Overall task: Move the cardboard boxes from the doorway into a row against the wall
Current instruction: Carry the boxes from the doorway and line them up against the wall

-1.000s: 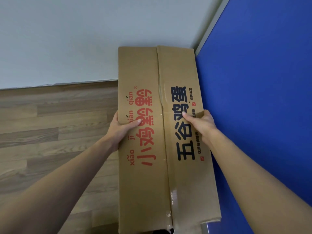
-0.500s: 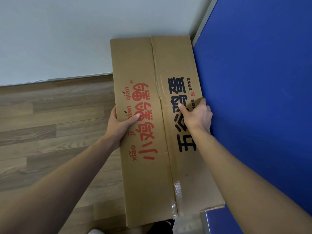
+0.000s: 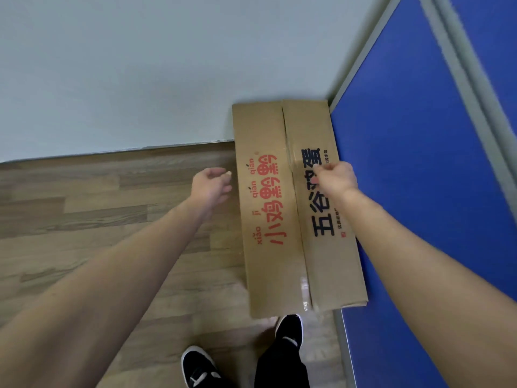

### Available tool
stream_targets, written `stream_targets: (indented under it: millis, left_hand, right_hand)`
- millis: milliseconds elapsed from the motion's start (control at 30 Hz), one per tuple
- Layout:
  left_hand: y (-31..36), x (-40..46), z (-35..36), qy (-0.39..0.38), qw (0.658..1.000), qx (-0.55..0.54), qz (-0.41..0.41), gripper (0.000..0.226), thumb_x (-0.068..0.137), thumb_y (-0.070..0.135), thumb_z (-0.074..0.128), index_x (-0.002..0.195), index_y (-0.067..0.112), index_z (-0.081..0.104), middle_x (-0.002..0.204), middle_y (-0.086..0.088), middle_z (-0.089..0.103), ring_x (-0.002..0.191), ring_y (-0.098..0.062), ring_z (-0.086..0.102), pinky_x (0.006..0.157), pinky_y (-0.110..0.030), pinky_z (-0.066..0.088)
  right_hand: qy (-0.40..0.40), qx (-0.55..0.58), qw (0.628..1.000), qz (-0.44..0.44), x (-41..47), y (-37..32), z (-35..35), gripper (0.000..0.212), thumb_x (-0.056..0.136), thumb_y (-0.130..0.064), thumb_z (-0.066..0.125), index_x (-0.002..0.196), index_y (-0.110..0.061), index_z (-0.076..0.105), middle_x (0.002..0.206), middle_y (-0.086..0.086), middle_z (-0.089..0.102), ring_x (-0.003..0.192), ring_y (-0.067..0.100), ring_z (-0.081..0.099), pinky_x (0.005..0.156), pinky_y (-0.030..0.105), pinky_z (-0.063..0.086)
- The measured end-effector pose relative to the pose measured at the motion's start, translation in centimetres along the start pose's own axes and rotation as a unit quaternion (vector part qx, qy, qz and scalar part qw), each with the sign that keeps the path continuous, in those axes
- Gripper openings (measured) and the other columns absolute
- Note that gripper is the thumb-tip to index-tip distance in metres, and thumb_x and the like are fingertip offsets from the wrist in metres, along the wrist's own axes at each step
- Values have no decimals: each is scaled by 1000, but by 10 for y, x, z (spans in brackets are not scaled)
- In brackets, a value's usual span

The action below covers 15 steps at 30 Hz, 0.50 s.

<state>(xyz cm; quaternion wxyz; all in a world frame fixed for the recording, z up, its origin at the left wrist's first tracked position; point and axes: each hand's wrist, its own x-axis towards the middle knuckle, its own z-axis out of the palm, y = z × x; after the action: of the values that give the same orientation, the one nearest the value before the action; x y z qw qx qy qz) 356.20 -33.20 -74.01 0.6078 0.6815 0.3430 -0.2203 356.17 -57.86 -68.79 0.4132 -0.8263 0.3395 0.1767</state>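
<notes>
A long brown cardboard box (image 3: 268, 247) with red and black printed characters sits in the corner, its far end at the pale wall (image 3: 140, 65) and its right side along the blue panel (image 3: 419, 191). My left hand (image 3: 211, 186) hovers just left of the box, fingers loosely curled, holding nothing and not touching it. My right hand (image 3: 334, 179) is above the box's right flap with fingers curled; I cannot see a grip on the cardboard.
Wood-pattern floor (image 3: 98, 219) stretches to the left along the wall's baseboard. My black shoes (image 3: 289, 330) stand just short of the box's near end. A grey frame strip (image 3: 342, 345) runs along the bottom of the blue panel.
Both hands gripped the box's sides before; now they have let go and drawn back. The box now appears lower and farther away, settled in the corner, and my feet have come into view.
</notes>
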Motion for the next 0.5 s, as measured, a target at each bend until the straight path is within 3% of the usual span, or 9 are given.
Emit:
stream_targets:
  millis: [67,133,233,367,500]
  left_hand:
    - [26,-35,-26,-2,1000,-14,22,22,102,18,63,123,13,61,111,-8,71,89,-19,69,79,-38,60]
    - [44,-80,-55,5,999,-22,41,17,103,19,61,119,15,61,100,-5,71,82,-18,69,91,-45,59]
    - [66,-160,-104,22,997,-49,54,17,105,24,56,119,13,58,88,-5,71,70,-18,67,88,-45,59]
    - [109,-279,-185,65,988,-96,106,11,106,19,55,115,11,55,79,-7,69,46,-9,63,51,-24,54]
    - [118,-448,-275,121,974,-111,157,13,104,18,56,114,11,61,89,-11,72,60,-18,65,59,-28,54]
  right_hand:
    - [-26,6,999,-19,-40,-27,-11,21,103,-36,56,100,-18,67,99,7,79,99,24,74,95,43,58]
    - [-38,-5,998,-55,-91,-53,-23,24,103,-36,55,87,-21,63,83,4,79,87,24,77,89,44,61]
    - [-70,-22,993,-90,-177,-87,-45,23,104,-34,53,88,-20,62,81,4,78,82,24,76,86,45,62]
    - [-108,-37,982,-150,-293,-143,-87,22,105,-31,53,99,-13,64,81,10,78,85,31,77,77,41,60]
    - [-152,-52,960,-228,-441,-169,-128,29,104,-31,52,94,-6,63,54,3,69,58,23,65,62,32,51]
